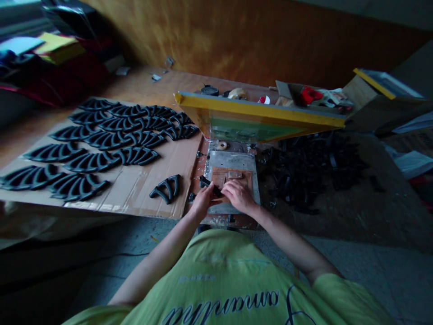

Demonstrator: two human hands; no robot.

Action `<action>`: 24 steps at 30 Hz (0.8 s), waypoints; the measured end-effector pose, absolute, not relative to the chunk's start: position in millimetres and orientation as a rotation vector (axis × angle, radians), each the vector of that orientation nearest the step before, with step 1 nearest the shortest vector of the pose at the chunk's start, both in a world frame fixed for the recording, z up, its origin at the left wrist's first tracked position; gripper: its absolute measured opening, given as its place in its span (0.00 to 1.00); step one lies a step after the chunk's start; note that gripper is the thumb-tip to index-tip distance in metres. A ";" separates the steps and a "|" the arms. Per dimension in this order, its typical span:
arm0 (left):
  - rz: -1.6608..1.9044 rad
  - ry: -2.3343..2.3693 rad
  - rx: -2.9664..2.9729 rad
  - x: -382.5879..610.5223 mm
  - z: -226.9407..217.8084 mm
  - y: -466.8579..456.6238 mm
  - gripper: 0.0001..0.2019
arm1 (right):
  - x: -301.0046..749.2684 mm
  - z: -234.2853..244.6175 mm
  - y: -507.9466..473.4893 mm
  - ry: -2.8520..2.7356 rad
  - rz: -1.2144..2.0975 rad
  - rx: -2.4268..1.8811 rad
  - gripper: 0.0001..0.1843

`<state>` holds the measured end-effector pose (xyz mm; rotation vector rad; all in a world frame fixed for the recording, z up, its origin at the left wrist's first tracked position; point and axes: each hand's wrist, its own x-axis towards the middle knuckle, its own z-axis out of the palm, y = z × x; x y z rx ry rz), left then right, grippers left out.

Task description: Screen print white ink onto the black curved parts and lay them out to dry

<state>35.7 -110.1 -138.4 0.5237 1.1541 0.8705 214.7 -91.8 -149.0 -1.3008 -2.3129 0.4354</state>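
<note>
My left hand (203,199) is closed around one end of a black curved handle-like piece (214,188). The fingers of my right hand (238,194) are pinched together at the piece's other end. Both hands are over a brown block (219,175) fixed on a grey metal plate (233,159), with a smaller raised block (236,175) on top. Behind the plate, a yellow-edged screen frame (260,108) is tilted up. Several similar black pieces (166,188) lie close together to the left of my hands.
Rows of black pieces (104,135) cover a cardboard sheet (135,189) on the left. A heap of black pieces (307,171) lies on the right. A tape roll (222,145) sits behind the plate. An open box (314,97) stands at the back right.
</note>
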 end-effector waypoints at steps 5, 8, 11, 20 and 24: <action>1.075 1.565 0.504 -59.0 -167.6 -96.4 0.23 | 328.3 -164.9 -38.4 -2.048 0.224 -1.850 0.14; 0.998 1.875 0.432 -115.1 -197.2 -107.6 0.25 | 380.4 -189.6 -18.0 -2.001 0.206 -2.133 0.18; 0.786 2.071 0.429 -145.3 -221.6 -118.8 0.28 | 393.2 -213.8 -18.0 -2.151 0.231 -2.155 0.25; 0.355 2.194 0.652 -168.2 -226.3 -102.2 0.27 | 392.5 -214.2 -25.8 -2.139 0.062 -2.003 0.28; 0.467 2.139 0.819 -164.4 -204.2 -91.2 0.20 | 351.2 -191.8 -37.6 -2.244 0.092 -1.864 0.29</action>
